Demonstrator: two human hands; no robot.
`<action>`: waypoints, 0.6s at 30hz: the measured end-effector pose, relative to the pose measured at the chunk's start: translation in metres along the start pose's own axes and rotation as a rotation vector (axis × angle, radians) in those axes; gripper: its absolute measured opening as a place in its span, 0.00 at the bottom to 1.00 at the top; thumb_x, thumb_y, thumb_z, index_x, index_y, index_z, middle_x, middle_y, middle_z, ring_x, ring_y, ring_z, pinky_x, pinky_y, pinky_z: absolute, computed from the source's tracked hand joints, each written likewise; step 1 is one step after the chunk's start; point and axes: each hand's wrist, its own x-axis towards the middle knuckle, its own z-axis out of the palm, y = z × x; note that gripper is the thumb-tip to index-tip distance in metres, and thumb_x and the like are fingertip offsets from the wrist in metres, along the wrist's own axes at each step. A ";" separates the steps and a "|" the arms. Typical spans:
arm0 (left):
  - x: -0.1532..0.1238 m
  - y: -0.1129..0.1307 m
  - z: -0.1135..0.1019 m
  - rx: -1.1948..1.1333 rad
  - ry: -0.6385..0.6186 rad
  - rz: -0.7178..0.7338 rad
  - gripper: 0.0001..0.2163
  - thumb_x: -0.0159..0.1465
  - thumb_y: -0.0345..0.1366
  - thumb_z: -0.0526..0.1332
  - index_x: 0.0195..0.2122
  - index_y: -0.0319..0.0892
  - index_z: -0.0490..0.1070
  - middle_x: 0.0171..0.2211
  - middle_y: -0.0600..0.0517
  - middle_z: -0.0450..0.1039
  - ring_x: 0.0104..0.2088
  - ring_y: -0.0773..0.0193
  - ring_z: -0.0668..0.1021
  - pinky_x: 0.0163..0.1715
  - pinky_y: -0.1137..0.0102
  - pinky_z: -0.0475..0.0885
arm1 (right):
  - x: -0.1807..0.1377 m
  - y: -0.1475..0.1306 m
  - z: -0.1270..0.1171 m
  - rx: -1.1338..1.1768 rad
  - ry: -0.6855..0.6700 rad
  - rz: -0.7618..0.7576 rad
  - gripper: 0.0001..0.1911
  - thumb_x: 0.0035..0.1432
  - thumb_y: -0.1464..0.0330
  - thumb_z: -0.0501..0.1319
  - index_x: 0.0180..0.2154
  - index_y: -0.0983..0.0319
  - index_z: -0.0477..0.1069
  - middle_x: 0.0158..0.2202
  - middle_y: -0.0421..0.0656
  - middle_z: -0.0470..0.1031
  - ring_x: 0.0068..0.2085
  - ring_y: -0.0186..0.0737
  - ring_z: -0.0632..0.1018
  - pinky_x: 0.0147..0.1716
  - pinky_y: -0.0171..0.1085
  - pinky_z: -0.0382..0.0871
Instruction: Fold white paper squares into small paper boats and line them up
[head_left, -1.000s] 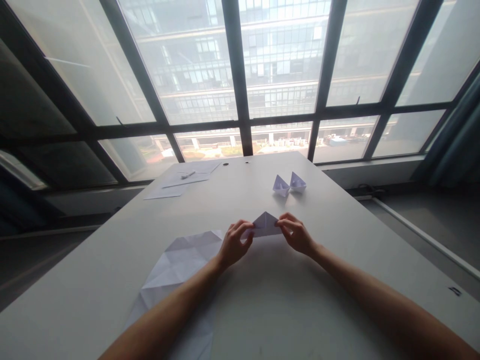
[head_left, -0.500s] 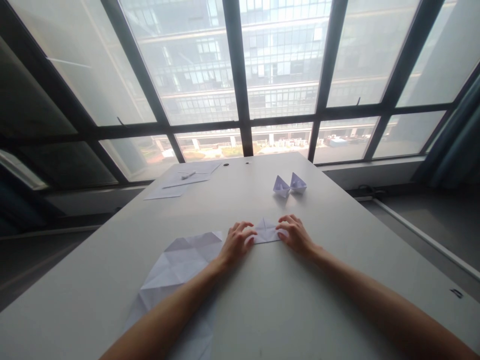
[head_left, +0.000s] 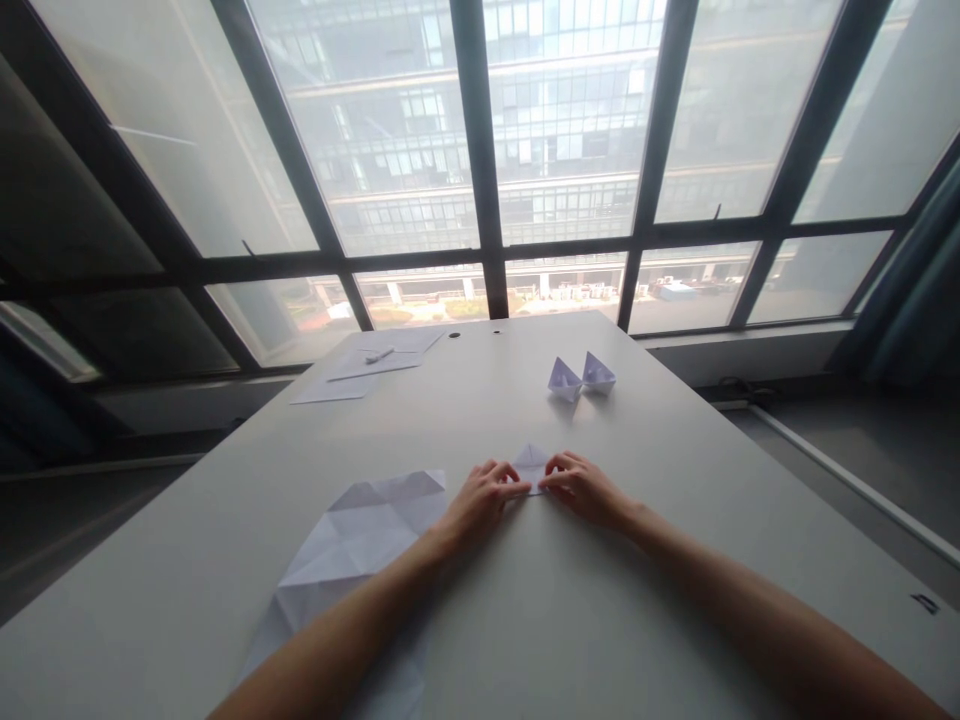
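A small folded white paper [head_left: 531, 458] lies on the table between my hands, its pointed top facing away from me. My left hand [head_left: 489, 493] has its fingers pinched on the paper's left near corner. At the right near corner, my right hand [head_left: 581, 487] pinches the paper in the same way. Both hands hide the side ends of the fold. Beside my left forearm rests a large creased sheet of paper [head_left: 360, 535], partly covered by the arm.
Two folded paper boats [head_left: 564, 380] stand beyond my right hand. Flat paper sheets [head_left: 337, 388] lie at the far left of the white table [head_left: 637, 640], with a white pen-like item [head_left: 379, 356] on top. Large windows [head_left: 562, 120] rise behind the far edge.
My hands have drawn closer together along the near edge of the folded paper, their fingertips now nearly meeting. The paper boats and loose sheets stay where they were.
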 end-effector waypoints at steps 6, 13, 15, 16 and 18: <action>0.003 -0.004 0.005 -0.101 0.058 -0.053 0.14 0.71 0.32 0.54 0.54 0.48 0.73 0.42 0.49 0.77 0.44 0.57 0.73 0.47 0.64 0.68 | 0.001 0.003 0.003 0.041 0.052 0.030 0.10 0.62 0.74 0.61 0.37 0.57 0.79 0.39 0.43 0.77 0.42 0.40 0.76 0.42 0.36 0.69; 0.003 -0.005 0.007 -0.162 0.091 -0.056 0.09 0.70 0.33 0.58 0.43 0.47 0.78 0.41 0.50 0.77 0.44 0.58 0.75 0.48 0.64 0.68 | 0.001 0.001 0.002 0.031 0.089 0.070 0.11 0.59 0.74 0.64 0.43 0.57 0.78 0.43 0.44 0.76 0.47 0.43 0.73 0.48 0.40 0.70; 0.002 -0.006 0.008 -0.153 0.101 -0.072 0.09 0.69 0.34 0.58 0.44 0.48 0.78 0.44 0.49 0.76 0.46 0.57 0.75 0.50 0.63 0.68 | 0.000 0.001 0.001 -0.014 0.115 0.106 0.16 0.58 0.72 0.65 0.49 0.57 0.76 0.48 0.46 0.75 0.52 0.46 0.71 0.52 0.44 0.68; 0.001 -0.006 0.008 -0.136 0.114 -0.101 0.10 0.69 0.35 0.59 0.47 0.48 0.77 0.46 0.49 0.75 0.47 0.56 0.74 0.51 0.62 0.67 | 0.000 0.002 0.001 -0.039 0.124 0.133 0.19 0.57 0.71 0.66 0.51 0.58 0.74 0.50 0.47 0.74 0.54 0.48 0.70 0.54 0.46 0.67; 0.000 -0.008 0.009 -0.091 0.143 -0.191 0.15 0.67 0.36 0.62 0.55 0.47 0.72 0.51 0.47 0.73 0.51 0.53 0.73 0.52 0.59 0.67 | -0.001 0.004 0.001 -0.079 0.130 0.193 0.23 0.56 0.68 0.67 0.54 0.59 0.72 0.51 0.49 0.74 0.55 0.50 0.69 0.55 0.49 0.66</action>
